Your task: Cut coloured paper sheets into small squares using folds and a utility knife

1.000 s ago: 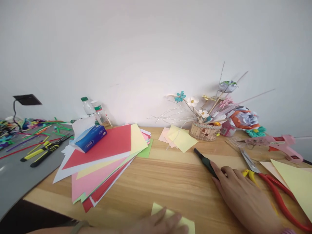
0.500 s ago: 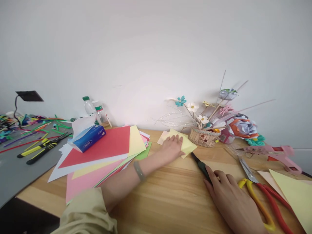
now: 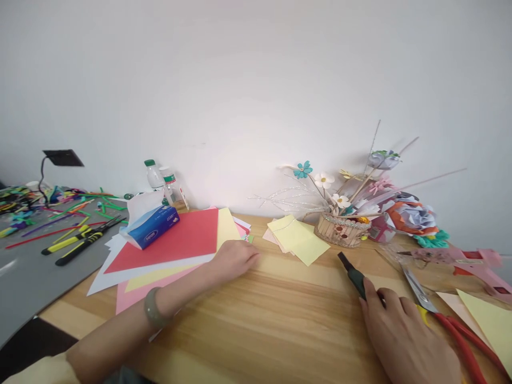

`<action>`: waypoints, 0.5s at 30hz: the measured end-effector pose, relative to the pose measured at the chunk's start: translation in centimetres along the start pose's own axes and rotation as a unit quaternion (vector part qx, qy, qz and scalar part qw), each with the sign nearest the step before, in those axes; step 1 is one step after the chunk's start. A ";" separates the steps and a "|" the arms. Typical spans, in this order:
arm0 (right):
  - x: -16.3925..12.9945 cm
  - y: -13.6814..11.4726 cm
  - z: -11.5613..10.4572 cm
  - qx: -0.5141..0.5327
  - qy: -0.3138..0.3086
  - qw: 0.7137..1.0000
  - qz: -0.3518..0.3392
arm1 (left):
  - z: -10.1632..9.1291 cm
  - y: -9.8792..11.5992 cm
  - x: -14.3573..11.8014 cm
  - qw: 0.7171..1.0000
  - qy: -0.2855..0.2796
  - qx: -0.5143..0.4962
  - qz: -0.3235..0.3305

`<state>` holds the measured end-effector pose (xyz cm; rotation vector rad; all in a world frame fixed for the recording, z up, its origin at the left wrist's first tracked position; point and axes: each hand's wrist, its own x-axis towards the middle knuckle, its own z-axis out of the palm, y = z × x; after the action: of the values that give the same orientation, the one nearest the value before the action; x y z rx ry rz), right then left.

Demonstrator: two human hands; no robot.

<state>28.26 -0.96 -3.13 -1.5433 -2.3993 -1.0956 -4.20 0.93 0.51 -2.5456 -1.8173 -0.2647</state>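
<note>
My left hand point(image 3: 236, 258) hovers at or rests on the right edge of the coloured paper stack point(image 3: 172, 240). Its fingers are curled together, partly hidden behind the back of the hand, and nothing shows in them. To its right, small yellow square papers point(image 3: 306, 242) lie overlapping on the wooden table, with pinkish pieces under them. My right hand point(image 3: 404, 325) is closed around a slim dark green tool point(image 3: 356, 280) with a flat black tip, pointing away from me. Scissors point(image 3: 456, 330) with red and yellow handles lie just beside this hand, partly covered by it.
A flower basket point(image 3: 344, 230) stands against the wall, with a pink glue gun point(image 3: 464, 261) to its right. A blue tissue pack point(image 3: 154, 226) sits on the papers. Pliers point(image 3: 86, 242) lie on the grey mat at left, before scattered pipe cleaners. Yellow paper point(image 3: 488, 320) lies at right.
My left hand has left the yellow squares and moved left towards the paper stack, its fingers curling in. My right hand still holds the dark green tool. The view has shifted slightly left.
</note>
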 end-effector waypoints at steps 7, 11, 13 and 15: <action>0.9 0.0 0.0 0.004 0.018 1.000 0.003 | 0.9 -5.0 -5.2 0.990 0.002 0.062 -0.124; 0.7 -0.5 0.6 0.046 0.064 0.996 -0.051 | 1.4 -6.2 -6.5 0.989 -0.017 0.072 -0.125; 0.5 -0.8 1.2 0.091 0.091 0.989 -0.079 | 1.6 -5.9 -6.6 0.991 -0.022 0.077 -0.108; 0.4 -1.2 1.6 0.132 0.105 0.982 -0.086 | 1.6 -5.3 -6.5 0.992 -0.026 0.083 -0.095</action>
<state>27.57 0.08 -4.73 -1.1008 -2.4463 -0.8708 -11.05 -3.31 -2.48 -2.2946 -2.0113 -0.0444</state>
